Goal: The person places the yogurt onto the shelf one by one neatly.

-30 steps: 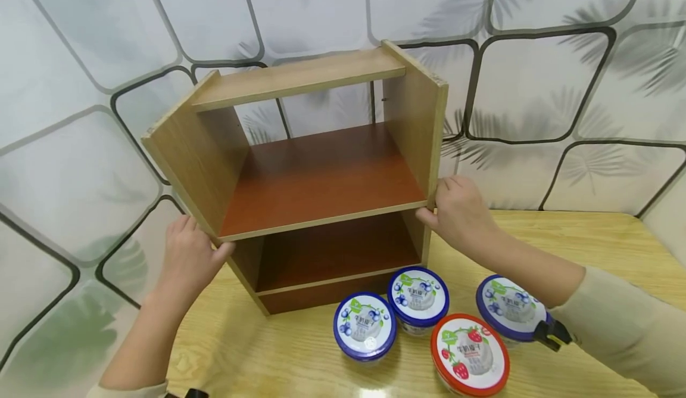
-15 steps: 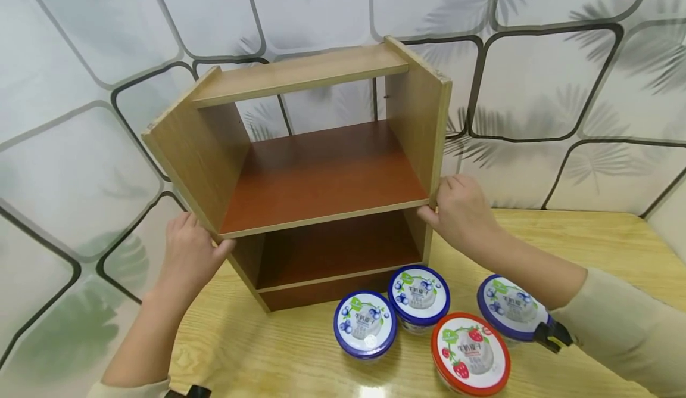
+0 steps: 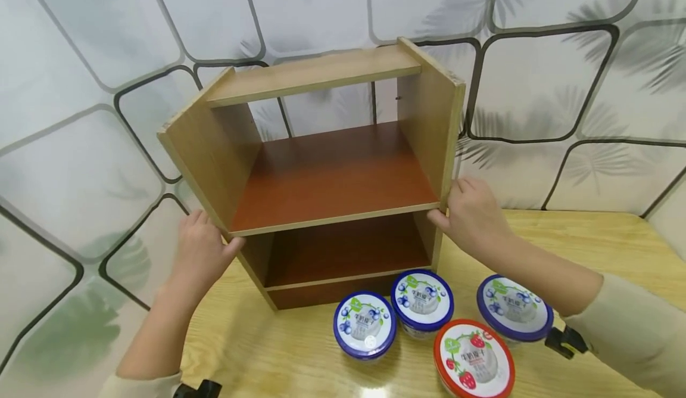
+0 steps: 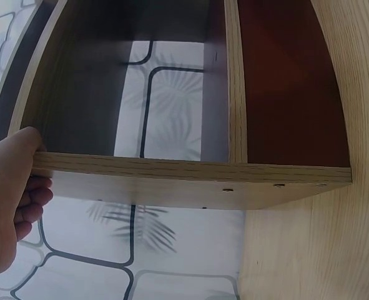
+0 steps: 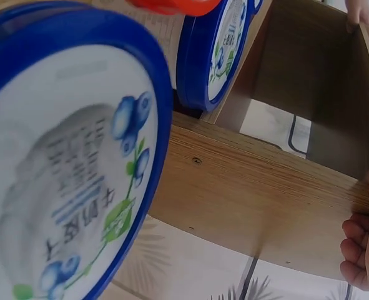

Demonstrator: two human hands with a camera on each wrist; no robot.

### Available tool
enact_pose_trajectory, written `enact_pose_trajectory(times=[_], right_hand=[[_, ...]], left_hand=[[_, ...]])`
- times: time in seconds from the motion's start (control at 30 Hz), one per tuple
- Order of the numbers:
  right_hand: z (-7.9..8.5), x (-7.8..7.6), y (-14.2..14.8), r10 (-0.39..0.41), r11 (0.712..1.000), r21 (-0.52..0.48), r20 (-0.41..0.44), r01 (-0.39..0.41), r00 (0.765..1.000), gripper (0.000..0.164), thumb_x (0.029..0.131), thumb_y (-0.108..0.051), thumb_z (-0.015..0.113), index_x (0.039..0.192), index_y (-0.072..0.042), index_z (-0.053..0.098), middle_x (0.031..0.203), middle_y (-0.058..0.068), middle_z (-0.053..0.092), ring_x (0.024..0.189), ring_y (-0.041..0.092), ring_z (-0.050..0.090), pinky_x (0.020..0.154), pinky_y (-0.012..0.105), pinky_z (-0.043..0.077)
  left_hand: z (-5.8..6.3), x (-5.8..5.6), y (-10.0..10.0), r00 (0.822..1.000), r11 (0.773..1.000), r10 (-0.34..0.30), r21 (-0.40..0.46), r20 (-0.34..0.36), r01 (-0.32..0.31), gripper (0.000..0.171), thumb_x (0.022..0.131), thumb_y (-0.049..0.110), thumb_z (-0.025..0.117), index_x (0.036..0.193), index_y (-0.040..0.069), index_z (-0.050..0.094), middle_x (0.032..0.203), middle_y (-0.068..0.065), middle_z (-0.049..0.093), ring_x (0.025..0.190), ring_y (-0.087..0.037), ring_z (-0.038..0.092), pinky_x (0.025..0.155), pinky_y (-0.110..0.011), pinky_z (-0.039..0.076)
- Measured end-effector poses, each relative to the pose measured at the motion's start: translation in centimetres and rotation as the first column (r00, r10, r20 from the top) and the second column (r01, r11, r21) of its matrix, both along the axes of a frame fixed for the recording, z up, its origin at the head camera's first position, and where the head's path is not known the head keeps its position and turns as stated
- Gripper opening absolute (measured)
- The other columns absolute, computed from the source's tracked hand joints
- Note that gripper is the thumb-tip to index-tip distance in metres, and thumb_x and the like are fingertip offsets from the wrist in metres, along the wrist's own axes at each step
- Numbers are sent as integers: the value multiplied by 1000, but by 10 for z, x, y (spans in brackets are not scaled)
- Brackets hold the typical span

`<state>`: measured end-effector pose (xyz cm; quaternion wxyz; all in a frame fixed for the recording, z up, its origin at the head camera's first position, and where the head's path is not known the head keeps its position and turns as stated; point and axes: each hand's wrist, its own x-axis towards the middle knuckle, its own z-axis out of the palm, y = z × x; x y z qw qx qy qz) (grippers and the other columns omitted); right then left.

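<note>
A small wooden shelf unit with light wood sides and reddish-brown boards stands upright on the table. My left hand grips its left side at the middle board, thumb at the front and fingers around the outer face. On the opposite side my right hand holds the same board's end in a like grip. In the left wrist view, the curled fingers lie against the outer panel. The right wrist view shows my fingers bent against the other side panel.
Two blue-lidded tubs with blueberry pictures, a left one and a middle one, sit before the shelf's right front. A red-lidded strawberry tub and another blue-lidded tub are further right. A patterned wall stands behind.
The shelf unit has shifted a little to the right, both hands moving with it. The middle blue-lidded tub and the red-lidded tub have moved slightly right and nearer to me.
</note>
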<state>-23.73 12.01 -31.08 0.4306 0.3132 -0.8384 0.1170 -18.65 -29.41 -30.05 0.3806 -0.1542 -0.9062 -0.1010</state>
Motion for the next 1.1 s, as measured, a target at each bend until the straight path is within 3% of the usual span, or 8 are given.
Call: enact_pose_trajectory(times=[0.2, 0.47, 0.67, 0.8, 0.9, 1.1], right_hand=[[-2, 4, 16, -22, 1000, -9, 14, 22, 1000, 27, 73, -19, 66, 70, 5, 54, 63, 16, 56, 67, 35, 52, 67, 46, 43], [0, 8, 30, -16, 1000, -6, 5, 16, 1000, 26, 72, -20, 65, 71, 4, 55, 59, 12, 53, 61, 31, 48, 61, 43, 40], [-2, 12, 40, -37, 999, -5, -6, 37, 999, 29, 72, -22, 64, 63, 2, 51, 56, 11, 50, 59, 30, 45, 57, 41, 37], [-3, 15, 47, -62, 998, -6, -16, 62, 998, 42, 83, -33, 50, 61, 3, 50, 56, 13, 49, 58, 30, 44, 55, 40, 35], [-3, 17, 52, -76, 997, -9, -13, 76, 997, 48, 85, -37, 44, 61, 4, 50, 56, 15, 50, 58, 32, 45, 55, 42, 36], [-2, 20, 61, -87, 996, -12, -3, 87, 996, 40, 79, -32, 51, 61, 3, 50, 56, 14, 50, 59, 32, 45, 56, 43, 36]], left_hand=[[-2, -7, 14, 999, 999, -37, -21, -36, 36, 22, 68, 14, 63, 79, -1, 52, 74, -18, 53, 81, -42, 47, 74, -51, 36], [-2, -12, 27, 998, 998, -61, 14, 20, 61, 22, 69, 10, 64, 86, 0, 54, 80, -17, 54, 88, -41, 46, 81, -53, 33], [-5, -17, 34, 996, 997, -82, -9, -23, 81, 23, 68, 12, 63, 84, 0, 53, 75, -15, 52, 82, -40, 45, 79, -53, 34], [-6, -23, 40, 994, 995, -97, -21, -47, 97, 24, 68, 14, 63, 84, -1, 53, 73, -16, 51, 80, -40, 46, 75, -52, 35], [-5, -25, 45, 994, 995, -100, -31, -45, 99, 25, 69, 14, 62, 87, -1, 54, 73, -16, 52, 81, -39, 48, 76, -50, 35], [-4, -28, 55, 994, 994, -100, -44, -30, 99, 29, 69, 14, 62, 92, -1, 54, 75, -14, 52, 81, -37, 48, 74, -48, 35]])
